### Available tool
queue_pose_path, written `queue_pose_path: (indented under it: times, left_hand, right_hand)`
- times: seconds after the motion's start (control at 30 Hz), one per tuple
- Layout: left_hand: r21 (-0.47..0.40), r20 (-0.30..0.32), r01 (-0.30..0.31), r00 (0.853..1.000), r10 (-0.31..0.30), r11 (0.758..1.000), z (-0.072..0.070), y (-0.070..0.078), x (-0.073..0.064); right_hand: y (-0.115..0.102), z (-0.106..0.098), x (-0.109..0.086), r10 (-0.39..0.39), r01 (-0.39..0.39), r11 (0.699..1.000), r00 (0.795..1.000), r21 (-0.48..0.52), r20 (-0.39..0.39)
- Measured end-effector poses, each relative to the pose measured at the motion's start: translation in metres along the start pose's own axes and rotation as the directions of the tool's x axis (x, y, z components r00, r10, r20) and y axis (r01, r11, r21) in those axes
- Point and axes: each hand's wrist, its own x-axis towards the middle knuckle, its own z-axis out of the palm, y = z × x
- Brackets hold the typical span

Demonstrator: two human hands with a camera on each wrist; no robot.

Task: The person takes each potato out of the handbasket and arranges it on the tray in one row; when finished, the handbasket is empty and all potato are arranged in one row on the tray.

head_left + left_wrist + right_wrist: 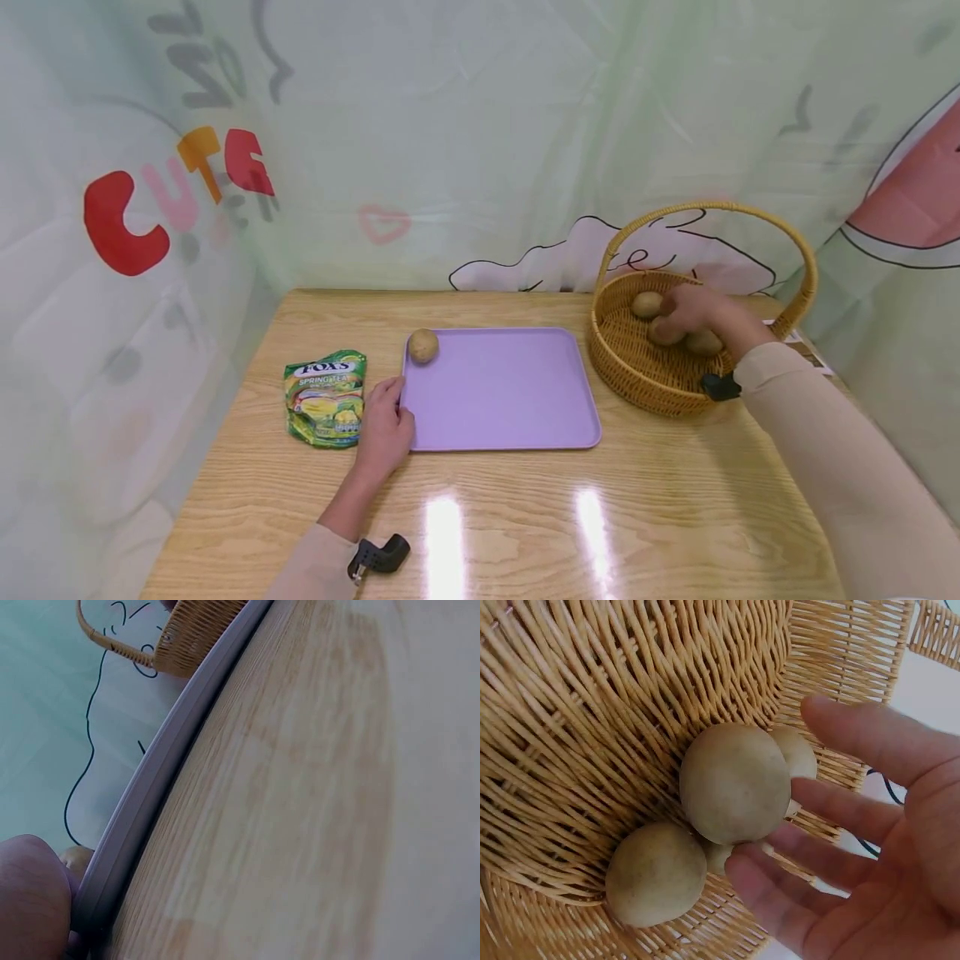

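A potato (423, 345) sits in the top left corner of the lilac tray (501, 387). My left hand (386, 427) pinches the tray's left edge; the left wrist view shows the tray rim (161, 761) close up beside the thumb (34, 900). Inside the wicker basket (637, 367) lie several potatoes. My right hand (693, 308) reaches into it, over a potato (663, 332). In the right wrist view, the fingertips touch or nearly touch the large middle potato (735, 784), while the thumb stands apart from it. Another potato (656, 874) lies beside it.
A green Fox's candy pouch (326, 400) lies left of the tray on the wooden table (510, 525). The basket's tall handle (705, 207) arches over its opening. A printed curtain (450, 142) hangs behind and at the sides.
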Motion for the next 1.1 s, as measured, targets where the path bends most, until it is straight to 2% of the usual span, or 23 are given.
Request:
queue_pose_path:
  times: [0.07, 0.23, 0.33, 0.47, 0.63, 0.8, 1.1]
  left_hand:
    - [-0.005, -0.003, -0.006, 1.000, 0.006, 1.000, 0.000, 0.001, 0.000]
    - [-0.011, -0.011, -0.010, 1.000, 0.010, 1.000, 0.001, 0.002, 0.001]
    - [-0.005, -0.012, -0.013, 1.000, 0.013, 1.000, 0.002, 0.001, 0.002]
    - [-0.005, -0.006, -0.012, 1.000, 0.011, 1.000, 0.001, 0.002, 0.002]
    - [-0.014, -0.010, 0.005, 1.000, -0.005, 1.000, -0.004, 0.006, 0.001]
    - [-0.011, -0.009, -0.008, 1.000, 0.008, 1.000, -0.003, 0.005, 0.001]
    - [-0.010, -0.010, 0.001, 1.000, -0.001, 1.000, 0.000, 0.000, -0.001]
  right_hand:
    - [-0.002, 0.000, 0.000, 0.005, -0.005, 1.000, 1.000, 0.012, 0.021]
    - [-0.003, 0.002, 0.003, -0.039, 0.038, 0.999, 0.998, 0.031, 0.042]
    - [0.000, 0.003, 0.005, -0.056, 0.055, 0.998, 0.998, 0.025, 0.026]
    - [0.002, 0.005, 0.005, -0.056, 0.056, 0.998, 0.998, 0.017, 0.009]
    - [-0.001, 0.010, 0.008, -0.055, 0.055, 0.998, 0.998, 0.023, 0.038]
    - [-0.004, 0.013, 0.009, -0.022, 0.021, 0.999, 0.998, 0.030, 0.050]
    - [-0.007, 0.021, 0.015, -0.048, 0.049, 0.997, 0.999, -0.064, 0.024]
